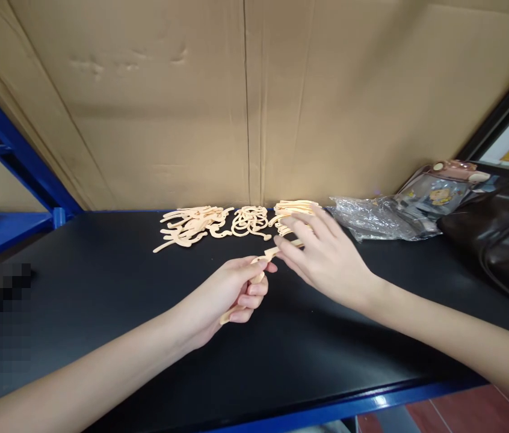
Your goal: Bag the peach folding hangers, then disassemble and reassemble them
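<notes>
My left hand [243, 288] is closed around a pale beige curved strip [225, 317], one end poking out below the fingers and more of it showing by the thumb. Just to the right, my right hand [320, 255] has its fingers bent around a straighter beige strip [297, 243], whose near end meets the piece at my left thumb. Whether the two ends are joined, I cannot tell. Behind the hands lie a loose pile of wavy beige strips [186, 222], a heap of curled pieces [249, 221], and a stack of straighter strips [295, 206], partly hidden by my right hand.
The black tabletop [146, 313] has a blue front edge [372, 402]. Cardboard [168, 108] stands along the back. At right are crumpled clear plastic [376, 218], a printed packet [439, 191] and a dark leather-like bag [498, 231]. A blue metal frame [24, 168] rises at left.
</notes>
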`<state>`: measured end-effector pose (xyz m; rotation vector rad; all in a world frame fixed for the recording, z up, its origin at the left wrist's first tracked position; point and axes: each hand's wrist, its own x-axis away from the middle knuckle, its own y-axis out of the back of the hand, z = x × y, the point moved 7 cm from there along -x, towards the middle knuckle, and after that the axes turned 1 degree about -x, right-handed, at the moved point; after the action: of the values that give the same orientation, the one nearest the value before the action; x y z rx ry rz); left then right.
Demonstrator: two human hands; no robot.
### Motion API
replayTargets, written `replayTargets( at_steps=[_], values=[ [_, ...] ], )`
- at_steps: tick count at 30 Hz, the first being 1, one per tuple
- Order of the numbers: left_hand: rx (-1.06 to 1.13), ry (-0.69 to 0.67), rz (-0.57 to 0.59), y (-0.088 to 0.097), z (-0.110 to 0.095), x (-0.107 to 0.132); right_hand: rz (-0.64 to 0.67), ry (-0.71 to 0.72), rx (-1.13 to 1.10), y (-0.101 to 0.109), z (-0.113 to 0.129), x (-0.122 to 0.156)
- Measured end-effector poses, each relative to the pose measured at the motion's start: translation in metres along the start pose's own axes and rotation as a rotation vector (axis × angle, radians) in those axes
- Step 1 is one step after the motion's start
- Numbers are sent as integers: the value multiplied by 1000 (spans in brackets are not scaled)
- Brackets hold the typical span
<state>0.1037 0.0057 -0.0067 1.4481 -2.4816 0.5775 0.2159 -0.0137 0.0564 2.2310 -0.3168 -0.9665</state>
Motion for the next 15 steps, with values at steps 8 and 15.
replayTargets(
  at_steps=[8,15],
  values=[
    [-9,-64,-99,-4,-7,-13,149,208,38,-29,16,-13],
    [-167,-26,-98,0,-25,-42,537,19,-204,-65,-4,-25]
  ],
)
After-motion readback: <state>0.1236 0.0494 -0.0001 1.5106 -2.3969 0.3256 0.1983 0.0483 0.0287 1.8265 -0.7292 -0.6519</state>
